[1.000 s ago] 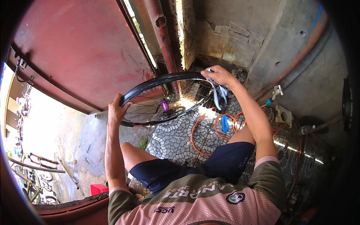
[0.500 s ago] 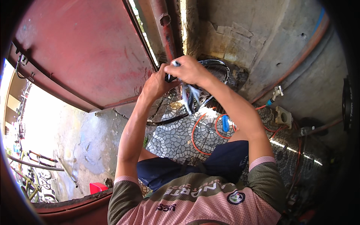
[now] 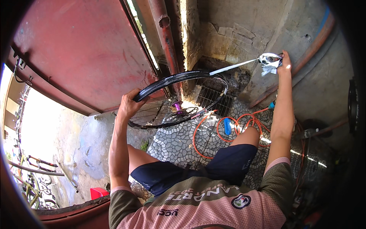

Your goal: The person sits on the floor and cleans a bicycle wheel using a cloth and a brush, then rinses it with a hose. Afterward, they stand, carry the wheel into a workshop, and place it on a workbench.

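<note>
A bicycle wheel (image 3: 171, 79) with a black rim, thin spokes and a purple hub (image 3: 178, 107) is tilted in front of me. My left hand (image 3: 130, 102) is closed around the rim's left side. Far out to the right, my right hand (image 3: 285, 64) grips the crumpled bunch of a whitish tape strip (image 3: 233, 67). From that bunch the strip runs taut to the top right of the rim. Whether it is stuck to the rim there cannot be made out. Some of my right fingers are hidden behind the bunch.
A red metal door (image 3: 87, 49) and a rusty pipe (image 3: 166, 36) stand beyond the wheel. Orange hose (image 3: 196, 139) coils over the pebble-patterned floor beside a blue object (image 3: 227, 126). A drain grate (image 3: 223, 102) lies behind. Bicycles (image 3: 33, 187) stand far left.
My hands were together in front of the pipe; now they are wide apart. The right hand swung far right, drawing the strip out straight, while the left moved down-left onto the rim. The wheel shows higher.
</note>
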A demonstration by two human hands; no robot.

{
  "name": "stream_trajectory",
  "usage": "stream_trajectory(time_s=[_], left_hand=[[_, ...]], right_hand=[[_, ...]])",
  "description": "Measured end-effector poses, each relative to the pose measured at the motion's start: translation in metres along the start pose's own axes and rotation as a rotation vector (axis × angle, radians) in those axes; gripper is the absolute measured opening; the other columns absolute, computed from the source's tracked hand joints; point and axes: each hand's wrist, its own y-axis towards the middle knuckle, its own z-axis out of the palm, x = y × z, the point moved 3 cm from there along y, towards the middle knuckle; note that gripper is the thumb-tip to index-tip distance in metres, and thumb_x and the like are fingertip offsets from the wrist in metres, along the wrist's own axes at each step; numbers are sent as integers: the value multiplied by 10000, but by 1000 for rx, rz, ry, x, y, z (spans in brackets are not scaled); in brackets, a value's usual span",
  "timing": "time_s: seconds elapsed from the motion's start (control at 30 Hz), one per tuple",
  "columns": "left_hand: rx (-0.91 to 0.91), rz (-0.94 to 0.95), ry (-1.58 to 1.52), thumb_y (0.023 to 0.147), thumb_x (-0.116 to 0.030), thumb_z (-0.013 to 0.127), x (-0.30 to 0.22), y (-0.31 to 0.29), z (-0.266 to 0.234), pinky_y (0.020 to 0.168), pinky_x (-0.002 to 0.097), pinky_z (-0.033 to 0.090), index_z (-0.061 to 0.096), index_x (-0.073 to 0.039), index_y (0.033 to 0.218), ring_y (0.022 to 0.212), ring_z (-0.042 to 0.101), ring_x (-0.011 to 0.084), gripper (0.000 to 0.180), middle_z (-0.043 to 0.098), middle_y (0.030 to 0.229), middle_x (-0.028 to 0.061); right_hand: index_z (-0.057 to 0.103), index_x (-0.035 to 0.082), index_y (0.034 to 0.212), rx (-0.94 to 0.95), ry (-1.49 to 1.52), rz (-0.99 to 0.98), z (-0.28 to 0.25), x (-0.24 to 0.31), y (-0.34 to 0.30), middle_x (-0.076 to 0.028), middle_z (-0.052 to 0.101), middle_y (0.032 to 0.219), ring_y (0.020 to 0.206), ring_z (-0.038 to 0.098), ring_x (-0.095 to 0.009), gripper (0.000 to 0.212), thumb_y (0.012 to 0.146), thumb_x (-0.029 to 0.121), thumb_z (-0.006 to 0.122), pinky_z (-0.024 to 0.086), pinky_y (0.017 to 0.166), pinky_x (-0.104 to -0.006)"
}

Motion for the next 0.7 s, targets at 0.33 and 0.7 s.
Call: stream_trajectory(time_s=[0.33,0.7], left_hand=[[-6,1,124,836,-141,901,-5,-31,-7,716,422,530,741,-17,1079,747,650,336,316,685,867,159],[-27,52,37,819,-124,899,-23,-30,6,803,419,568,766,-50,1229,859,723,338,437,743,969,167]], right_hand=[[719,130,984,566,-780,-52,110,-57,-117,16,583,756,662,590,-101,424,924,536,827,441,524,-289],[741,163,1332,1100,-1130,-568,154,-143,-247,-99,680,1050,993,685,-263,552,969,578,736,526,875,-397]])
